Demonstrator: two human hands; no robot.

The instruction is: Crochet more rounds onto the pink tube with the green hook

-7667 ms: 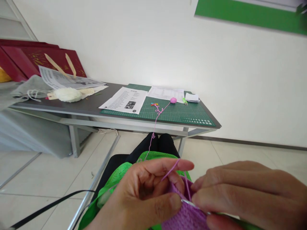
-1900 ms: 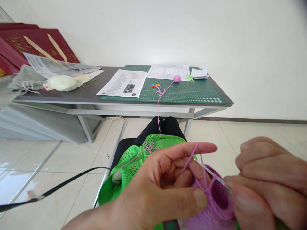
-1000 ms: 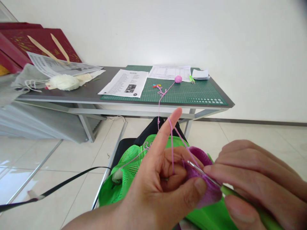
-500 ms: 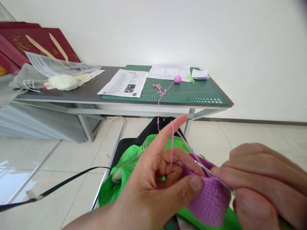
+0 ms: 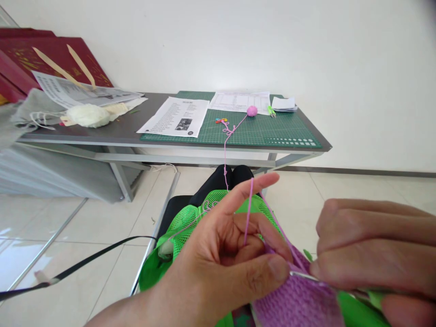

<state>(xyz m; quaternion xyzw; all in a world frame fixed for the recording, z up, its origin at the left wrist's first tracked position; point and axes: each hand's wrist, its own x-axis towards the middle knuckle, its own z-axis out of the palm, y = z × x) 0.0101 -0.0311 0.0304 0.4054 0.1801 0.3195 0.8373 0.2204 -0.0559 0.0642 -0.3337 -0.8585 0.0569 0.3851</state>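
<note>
My left hand (image 5: 235, 254) pinches the top edge of a purple crocheted piece (image 5: 299, 299) between thumb and fingers. Its index finger points up and out, with pink yarn (image 5: 249, 211) looped over it and running down to the work. In my right hand (image 5: 371, 245) is a metal crochet hook (image 5: 304, 275), its tip at the edge of the piece beside my left thumb. Part of a green handle shows below the right fingers. The strand leads back across my lap and the table to a small pink yarn ball (image 5: 252, 111).
A green cutting mat (image 5: 289, 129) on the dark table (image 5: 126, 120) bears printed sheets (image 5: 177, 116), small colourful stitch markers (image 5: 221, 120) and green snips (image 5: 271, 111). White yarn (image 5: 88, 116) and dark red bags (image 5: 64, 59) are at left. Bright green fabric (image 5: 184, 222) covers my lap.
The hook has swung flatter and its tip has moved lower right, close to my left thumb. My left index finger has tipped down to the right. More of the purple piece's stitches face me.
</note>
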